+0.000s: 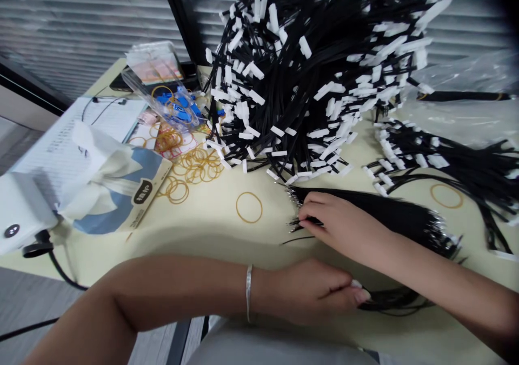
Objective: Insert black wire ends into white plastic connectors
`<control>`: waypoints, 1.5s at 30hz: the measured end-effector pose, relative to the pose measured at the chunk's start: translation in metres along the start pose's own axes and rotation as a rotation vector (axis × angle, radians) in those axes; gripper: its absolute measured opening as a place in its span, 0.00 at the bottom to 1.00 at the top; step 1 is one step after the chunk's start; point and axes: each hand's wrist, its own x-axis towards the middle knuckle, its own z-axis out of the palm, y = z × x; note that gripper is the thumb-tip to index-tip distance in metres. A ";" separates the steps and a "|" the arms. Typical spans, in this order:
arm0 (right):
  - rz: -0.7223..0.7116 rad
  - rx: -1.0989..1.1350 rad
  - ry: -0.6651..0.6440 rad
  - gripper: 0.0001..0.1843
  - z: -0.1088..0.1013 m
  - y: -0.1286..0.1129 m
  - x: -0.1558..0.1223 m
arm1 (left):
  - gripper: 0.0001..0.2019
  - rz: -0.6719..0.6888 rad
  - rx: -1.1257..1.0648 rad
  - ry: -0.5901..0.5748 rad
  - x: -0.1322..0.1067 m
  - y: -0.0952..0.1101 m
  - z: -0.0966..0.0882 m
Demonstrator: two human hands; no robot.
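Note:
Near the table's front edge my left hand [312, 292], with a silver bangle at its wrist, is closed on the end of a small bunch of black cables [391, 300] that trails to the right. My right hand [328, 219] reaches across from the right, fingers bent together at the silver-tipped left end of a flat bundle of black wires [381, 205]. Whether its fingertips hold a wire is hidden. One loose wire [298, 239] sticks out left below those fingers. A single rubber band [248, 207] lies flat left of the bundle.
A big heap of black cables with white connectors [300, 84] fills the back. More such cables [446, 159] lie right, beside a rubber band [446, 196] and clear plastic bag [466, 116]. Left are scattered rubber bands [198, 162], a tissue pack [121, 186] and white device [24, 213].

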 end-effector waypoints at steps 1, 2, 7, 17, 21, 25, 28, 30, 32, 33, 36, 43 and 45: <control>0.002 0.002 0.001 0.08 0.001 0.000 0.000 | 0.17 -0.007 0.007 0.003 0.000 0.000 0.000; 0.005 0.004 0.001 0.08 0.002 0.000 0.000 | 0.17 -0.012 0.011 0.004 0.000 0.000 0.000; 0.035 0.058 0.008 0.07 0.006 0.000 0.000 | 0.18 -0.013 0.013 0.010 0.000 0.000 0.001; 0.149 0.352 -0.014 0.06 -0.006 0.005 -0.003 | 0.15 0.042 -0.012 0.034 -0.001 0.005 -0.001; 0.199 0.451 -0.024 0.07 -0.006 0.008 -0.006 | 0.15 0.008 -0.005 0.006 -0.001 0.006 -0.002; 0.217 0.531 0.016 0.09 -0.004 0.012 -0.006 | 0.16 -0.073 -0.047 0.041 -0.002 0.008 -0.001; 0.223 0.586 0.083 0.10 -0.016 0.012 -0.015 | 0.18 -0.183 -0.174 0.174 -0.004 0.011 -0.002; 0.225 0.615 0.189 0.10 -0.031 0.008 -0.029 | 0.20 -0.219 -0.261 0.278 -0.003 0.013 -0.006; 0.223 0.627 0.327 0.09 -0.045 0.002 -0.047 | 0.20 -0.234 -0.330 0.364 0.000 0.013 -0.010; 0.220 0.629 0.385 0.08 -0.050 -0.002 -0.056 | 0.20 -0.239 -0.371 0.413 0.002 0.012 -0.013; 0.197 0.626 0.418 0.05 -0.052 -0.011 -0.073 | 0.21 -0.253 -0.465 0.567 0.008 0.008 -0.019; 0.284 0.703 0.202 0.08 -0.025 -0.004 -0.061 | 0.26 -0.330 -0.530 0.653 0.007 0.000 -0.023; 0.317 0.773 0.161 0.08 -0.024 0.000 -0.058 | 0.26 -0.353 -0.533 0.638 0.006 -0.002 -0.024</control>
